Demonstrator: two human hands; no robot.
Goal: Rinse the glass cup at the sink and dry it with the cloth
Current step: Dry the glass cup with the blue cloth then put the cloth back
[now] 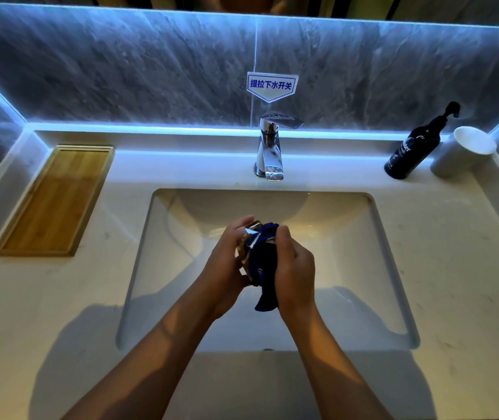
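One wooden tray [56, 201] lies at nine o'clock. Over the sink [390, 268], the left hand [227, 262] grasps one glass cup [246, 247], steadying it; at three o'clock of it the right hand [295, 268] clenches one blue cloth [265, 259] against it, evidently drying. One tap [269, 150] at twelve o'clock, no water visible. One bottle [411, 150] and one white cup [466, 151] at two o'clock.

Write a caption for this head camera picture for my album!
Over the sink, the left hand holds a glass cup while the right hand dries it with a blue cloth.
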